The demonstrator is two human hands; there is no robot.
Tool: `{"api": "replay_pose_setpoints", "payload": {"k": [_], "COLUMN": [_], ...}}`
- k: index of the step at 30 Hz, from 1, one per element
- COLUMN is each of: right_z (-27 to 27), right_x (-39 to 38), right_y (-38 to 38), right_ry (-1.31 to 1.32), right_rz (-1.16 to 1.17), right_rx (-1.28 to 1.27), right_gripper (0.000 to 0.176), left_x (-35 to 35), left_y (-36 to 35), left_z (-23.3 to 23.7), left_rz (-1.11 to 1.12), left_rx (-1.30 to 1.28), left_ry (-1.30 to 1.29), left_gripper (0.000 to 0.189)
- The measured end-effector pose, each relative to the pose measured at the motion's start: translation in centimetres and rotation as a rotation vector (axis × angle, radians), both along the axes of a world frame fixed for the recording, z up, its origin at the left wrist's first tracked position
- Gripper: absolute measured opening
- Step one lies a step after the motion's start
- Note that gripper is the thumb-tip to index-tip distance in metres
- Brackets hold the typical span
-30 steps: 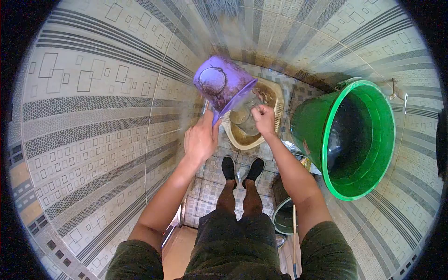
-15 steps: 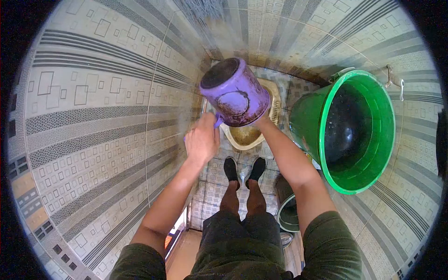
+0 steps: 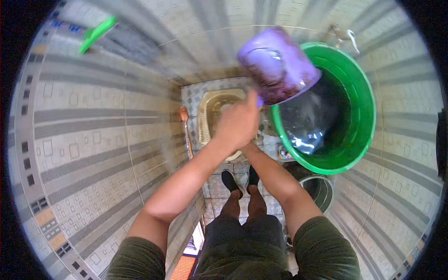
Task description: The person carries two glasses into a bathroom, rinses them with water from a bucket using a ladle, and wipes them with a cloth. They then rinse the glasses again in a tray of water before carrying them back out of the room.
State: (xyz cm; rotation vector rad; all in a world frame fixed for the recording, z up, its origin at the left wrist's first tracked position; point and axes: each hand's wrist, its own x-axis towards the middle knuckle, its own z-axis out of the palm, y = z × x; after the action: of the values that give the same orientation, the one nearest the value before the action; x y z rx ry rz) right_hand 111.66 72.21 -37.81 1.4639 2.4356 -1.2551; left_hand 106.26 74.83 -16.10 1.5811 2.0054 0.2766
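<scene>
The left hand [image 3: 238,122] has its fingers clamped on the handle of the purple dipper [image 3: 279,65]; the right hand [image 3: 246,147] is mostly hidden beneath, fingers impossible to tell; the dipper tilts across the rim of 1 green bucket [image 3: 366,112]; 1 squat toilet [image 3: 203,122] lies below.

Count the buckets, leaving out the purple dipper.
2: a large green bucket at right, and a smaller grey bucket below it in the picture, partly hidden by the right arm; others may be hidden.

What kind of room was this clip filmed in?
Most likely a bathroom: a beige oval squat toilet in the grey tiled floor, a big round green plastic tub holding water, and a purple plastic dipper.
</scene>
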Motion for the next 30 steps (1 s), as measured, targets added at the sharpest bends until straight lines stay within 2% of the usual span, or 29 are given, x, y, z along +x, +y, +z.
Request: {"api": "replay_pose_setpoints", "payload": {"k": [2, 4, 5, 6, 7, 8, 10, 12, 14, 16, 17, 18, 19, 21, 22, 23, 25, 26, 27, 29, 30], "right_z": [-0.3, -0.5, 0.1, 1.5, 2.8, 3.6, 4.7, 5.5, 5.6, 6.2, 6.6, 8.6, 9.6, 7.2, 6.8, 6.6, 6.8, 6.7, 6.2, 4.9, 4.9], "right_x": [2.3, 4.6, 5.7, 6.8, 7.9, 9.0, 11.3, 13.1, 14.4, 15.6, 16.4, 17.2, 17.7, 17.5, 17.3, 17.2, 17.0, 16.8, 16.5, 16.0, 15.7], "right_y": [-1.1, -2.2, -2.8, -3.1, -3.0, -2.7, -2.6, -3.1, -3.3, -2.9, -2.6, -1.9, -1.6, -2.4, -2.5, -2.8, -2.6, -2.5, -2.7, -3.3, -3.2], "right_ry": [0.149, 0.283, 0.264, 0.228, 0.194, 0.175, 0.155, 0.180, 0.213, 0.175, 0.172, 0.171, 0.170, 0.139, 0.106, 0.112, 0.088, 0.091, 0.136, 0.178, 0.279], "right_rz": [-0.082, -0.166, -0.195, -0.238, -0.278, -0.304, -0.222, -0.267, -0.306, -0.255, -0.265, -0.280, -0.292, -0.238, -0.182, -0.183, -0.168, -0.162, -0.189, -0.203, -0.216], "right_rx": [0.085, 0.180, 0.186, 0.072, -0.040, -0.034, -0.258, -0.262, -0.265, -0.242, -0.245, -0.385, -0.525, -0.450, -0.370, -0.371, -0.347, -0.341, -0.366, -0.388, -0.297], "right_gripper": [0.043, 0.048, 0.048, 0.051, 0.055, 0.055, 0.058, 0.061, 0.063, 0.067, 0.067, 0.066, 0.066, 0.066, 0.065, 0.065, 0.064, 0.064, 0.064, 0.064, 0.064], "left_x": [4.4, 8.6, 10.6, 12.3, 13.8, 15.2, 17.3, 18.1, 18.5, 19.6, 20.0, 20.4, 21.1, 21.9, 21.6, 21.5, 21.7, 21.4, 21.2, 21.2, 21.0], "left_y": [3.4, 6.6, 7.8, 8.7, 9.5, 10.1, 10.7, 10.5, 11.3, 11.7, 12.0, 12.0, 11.6, 10.2, 9.5, 9.3, 9.5, 9.4, 9.7, 10.2, 10.1], "left_z": [-2.0, -5.5, -7.5, -9.6, -11.7, -13.6, -16.5, -20.0, -24.0, -24.6, -24.8, -24.3, -23.5, -21.9, -22.5, -23.1, -21.1, -22.8, -21.2, -16.5, -16.1], "left_rz": [-0.228, -0.339, -0.411, -0.440, -0.502, -0.563, -0.541, -0.481, -0.583, -0.678, -0.785, -0.888, -0.895, -0.758, -0.740, -0.741, -0.732, -0.739, -0.732, -0.609, -0.562], "left_rx": [0.230, 0.204, 0.185, 0.188, 0.110, 0.032, -0.167, -0.169, -0.278, -0.384, -0.534, -0.689, -0.692, -0.537, -0.308, -0.311, -0.223, -0.117, -0.116, -0.349, -0.249], "left_ry": [-0.100, -0.059, -0.005, -0.026, 0.021, 0.070, 0.156, 0.098, 0.182, 0.273, 0.293, 0.313, 0.312, 0.142, -0.004, 0.001, -0.026, -0.028, -0.024, -0.244, -0.332], "left_gripper": [0.031, 0.031, 0.031, 0.031, 0.033, 0.034, 0.040, 0.042, 0.039, 0.037, 0.039, 0.041, 0.041, 0.049, 0.045, 0.045, 0.043, 0.041, 0.041, 0.041, 0.040]}}
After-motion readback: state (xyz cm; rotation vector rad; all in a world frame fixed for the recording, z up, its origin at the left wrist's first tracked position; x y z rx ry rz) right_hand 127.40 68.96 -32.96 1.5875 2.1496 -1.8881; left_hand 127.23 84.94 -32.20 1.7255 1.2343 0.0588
